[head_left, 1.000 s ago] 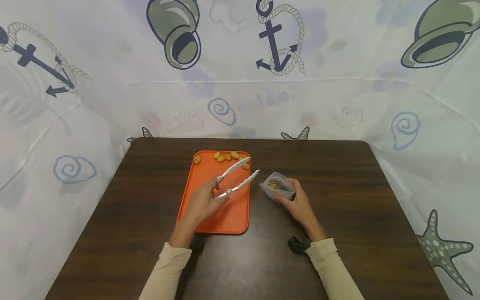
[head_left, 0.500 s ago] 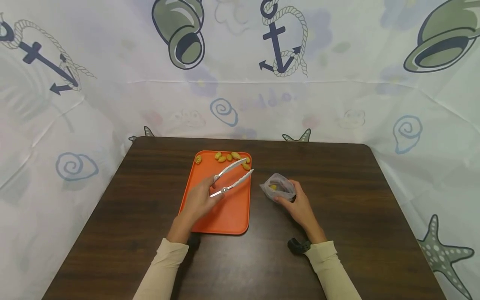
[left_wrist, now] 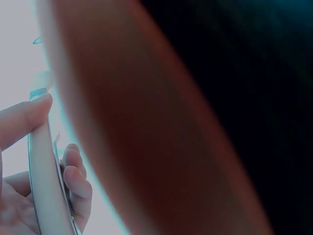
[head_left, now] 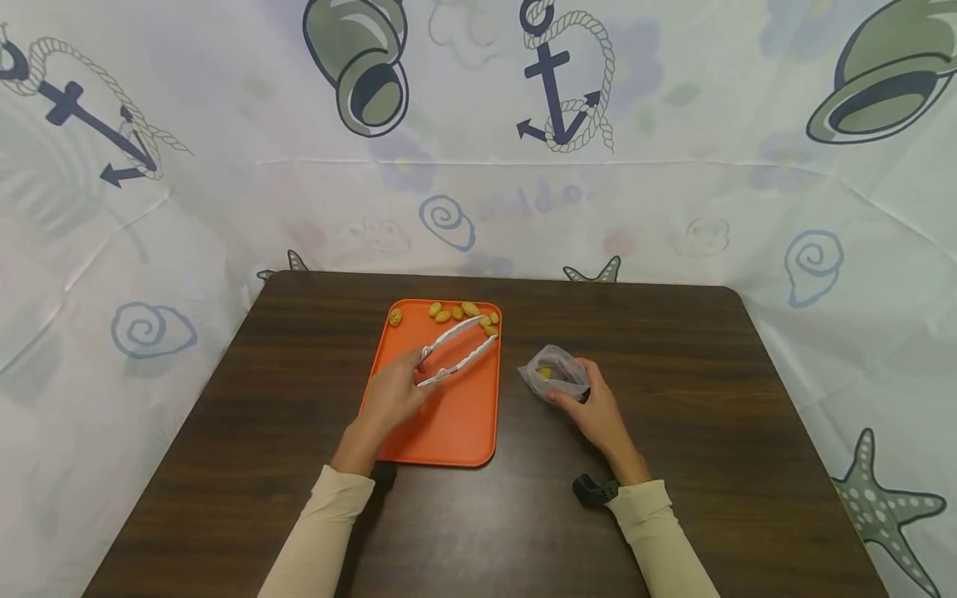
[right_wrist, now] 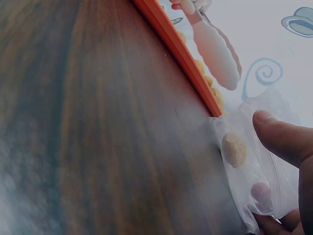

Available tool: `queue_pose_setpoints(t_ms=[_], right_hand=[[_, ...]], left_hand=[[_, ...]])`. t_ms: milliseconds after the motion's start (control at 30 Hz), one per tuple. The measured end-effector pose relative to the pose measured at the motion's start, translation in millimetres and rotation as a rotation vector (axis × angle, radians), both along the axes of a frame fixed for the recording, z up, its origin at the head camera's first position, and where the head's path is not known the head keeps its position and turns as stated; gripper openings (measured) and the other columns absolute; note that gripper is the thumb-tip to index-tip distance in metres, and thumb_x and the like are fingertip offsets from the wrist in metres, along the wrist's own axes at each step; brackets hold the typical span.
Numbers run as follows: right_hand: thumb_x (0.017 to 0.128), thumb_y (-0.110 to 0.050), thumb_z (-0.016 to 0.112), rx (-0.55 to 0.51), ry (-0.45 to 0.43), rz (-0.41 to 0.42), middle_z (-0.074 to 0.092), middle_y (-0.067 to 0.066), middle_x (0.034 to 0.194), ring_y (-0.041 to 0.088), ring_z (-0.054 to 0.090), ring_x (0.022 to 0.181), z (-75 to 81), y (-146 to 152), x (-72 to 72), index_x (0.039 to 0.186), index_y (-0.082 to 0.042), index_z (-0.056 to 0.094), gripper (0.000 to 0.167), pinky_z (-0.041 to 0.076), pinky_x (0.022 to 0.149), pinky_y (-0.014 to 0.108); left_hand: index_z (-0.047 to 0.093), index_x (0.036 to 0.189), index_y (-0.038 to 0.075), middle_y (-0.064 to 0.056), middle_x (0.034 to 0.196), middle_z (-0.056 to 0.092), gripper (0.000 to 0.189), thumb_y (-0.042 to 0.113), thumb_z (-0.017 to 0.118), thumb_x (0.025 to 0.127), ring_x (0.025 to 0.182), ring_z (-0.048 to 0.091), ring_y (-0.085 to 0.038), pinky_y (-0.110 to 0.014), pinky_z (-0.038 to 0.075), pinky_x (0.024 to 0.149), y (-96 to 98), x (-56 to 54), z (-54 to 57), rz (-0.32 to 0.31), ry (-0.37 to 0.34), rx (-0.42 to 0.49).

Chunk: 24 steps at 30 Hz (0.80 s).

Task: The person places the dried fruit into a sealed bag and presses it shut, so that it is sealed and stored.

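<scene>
White-tipped tongs [head_left: 456, 331] are gripped by my left hand [head_left: 392, 390] above the orange tray [head_left: 449, 432], their arms spread apart with nothing between them. Their tips lie near small yellow-brown oval pieces [head_left: 443, 316] along the tray's far edge. In the left wrist view, thumb and fingers hold the tongs' handles [left_wrist: 46, 181] from both sides. My right hand [head_left: 598, 415] holds a clear plastic bag [head_left: 568, 386] by its side, mouth open, right of the tray. A tan oval piece [right_wrist: 234, 150] shows inside; a pinkish shape behind the plastic is unclear.
The dark wooden table [head_left: 673, 349] carries the tray and the bag. Behind it hangs a white printed cloth [head_left: 478, 224]. A black strap [head_left: 596, 490] sits at the right wrist. Much of the left wrist view is blurred.
The left hand has drawn the tongs slightly left and nearer the tray, their tips now by the pieces at the far right corner. The right hand and bag stay in place.
</scene>
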State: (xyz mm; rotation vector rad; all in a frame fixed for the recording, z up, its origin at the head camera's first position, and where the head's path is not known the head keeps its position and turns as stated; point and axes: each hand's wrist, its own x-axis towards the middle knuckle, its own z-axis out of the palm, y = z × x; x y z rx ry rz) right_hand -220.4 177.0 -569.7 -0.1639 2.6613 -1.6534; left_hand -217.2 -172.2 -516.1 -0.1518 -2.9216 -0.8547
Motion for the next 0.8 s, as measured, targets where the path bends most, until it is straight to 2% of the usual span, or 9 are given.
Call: queue_pose_setpoints(t_ms=[333,600,800], right_hand=[[0.088,-0.043,0.082,0.009,-0.001,0.001,0.06,0.012,0.135,0.031,0.058,0.118,-0.5,0.3,-0.9,0.144,-0.02,0.044,0.072,0.044,0.101,0.049],[0.087,-0.042,0.082,0.001,0.003,0.002,0.06,0.012,0.135,0.032,0.058,0.119,2.4,-1.0,-0.6,0.144,-0.02,0.045,0.072,0.044,0.101,0.05],[0.087,-0.041,0.082,0.012,-0.007,0.001,0.059,0.013,0.136,0.032,0.058,0.119,1.6,-1.3,-0.1,0.145,-0.019,0.044,0.073,0.043,0.102,0.05]], left_hand=[[0.066,0.108,0.006,-0.009,0.095,0.07,0.035,0.031,0.082,0.088,0.078,0.061,-0.024,-0.042,0.051,0.071,-1.7,-6.8,0.0,-0.015,-0.024,-0.043],[0.064,0.109,0.008,-0.007,0.092,0.067,0.037,0.034,0.081,0.089,0.076,0.055,-0.022,-0.037,0.046,0.07,-3.5,-10.2,-2.0,-0.026,-0.081,-0.05],[0.064,0.109,0.006,-0.007,0.086,0.061,0.038,0.036,0.078,0.091,0.073,0.052,-0.023,-0.037,0.041,0.066,-4.1,-13.7,4.8,-0.05,-0.128,-0.083]])
